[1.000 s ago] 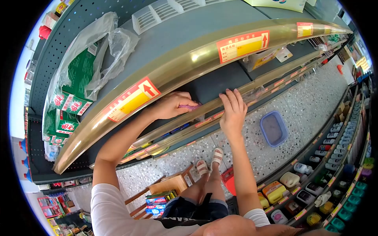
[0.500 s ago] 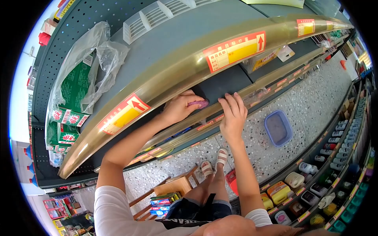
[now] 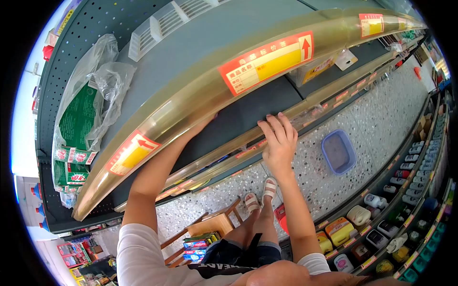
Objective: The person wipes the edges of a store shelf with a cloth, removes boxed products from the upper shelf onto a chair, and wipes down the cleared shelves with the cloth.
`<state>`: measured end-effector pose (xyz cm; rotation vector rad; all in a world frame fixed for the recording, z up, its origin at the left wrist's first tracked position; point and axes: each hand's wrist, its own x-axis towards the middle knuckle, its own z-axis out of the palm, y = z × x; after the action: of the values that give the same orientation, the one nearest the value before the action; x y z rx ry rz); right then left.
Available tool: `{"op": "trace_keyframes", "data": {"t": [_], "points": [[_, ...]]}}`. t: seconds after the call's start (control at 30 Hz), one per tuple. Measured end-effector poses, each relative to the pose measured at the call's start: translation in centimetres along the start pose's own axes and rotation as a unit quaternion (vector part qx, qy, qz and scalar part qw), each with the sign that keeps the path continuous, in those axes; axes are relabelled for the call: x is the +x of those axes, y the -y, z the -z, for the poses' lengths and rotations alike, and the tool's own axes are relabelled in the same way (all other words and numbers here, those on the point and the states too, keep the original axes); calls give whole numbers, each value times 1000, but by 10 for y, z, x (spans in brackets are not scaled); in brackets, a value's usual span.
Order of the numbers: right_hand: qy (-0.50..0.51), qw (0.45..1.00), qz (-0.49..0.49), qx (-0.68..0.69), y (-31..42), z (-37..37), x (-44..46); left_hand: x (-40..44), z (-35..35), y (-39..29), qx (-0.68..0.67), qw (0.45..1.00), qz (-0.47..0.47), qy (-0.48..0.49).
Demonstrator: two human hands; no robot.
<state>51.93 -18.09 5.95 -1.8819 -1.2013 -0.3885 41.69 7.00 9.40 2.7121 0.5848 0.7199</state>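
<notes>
"Left hand (image 3: 203,126): where's it got to with the purple wad?"

"Mostly behind the upper rail (image 3: 191,107), glossy and gold-tinted, so the wad, plain half a second ago over the smooth dark-grey lower shelf (image 3: 243,117), can't be made out now; I can't tell that hand's grip."

"And the other?"

"Right hand (image 3: 278,143) stays at the translucent lower rail (image 3: 329,89), fingers slightly bent and a little spread."

"Farther out?"

"Crinkled clear bag (image 3: 112,78) around green printed boxes (image 3: 76,121) on the upper shelf (image 3: 181,62); below, a rounded blue-violet basin (image 3: 350,143) on the speckled floor (image 3: 329,190)."
</notes>
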Motion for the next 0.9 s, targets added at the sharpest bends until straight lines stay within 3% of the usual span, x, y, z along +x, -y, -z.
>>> {"op": "trace_keyframes", "data": {"t": [0.9], "points": [[6, 998, -6, 62, -5, 6, 2, 56, -19, 61, 76, 995, 60, -29]]}}
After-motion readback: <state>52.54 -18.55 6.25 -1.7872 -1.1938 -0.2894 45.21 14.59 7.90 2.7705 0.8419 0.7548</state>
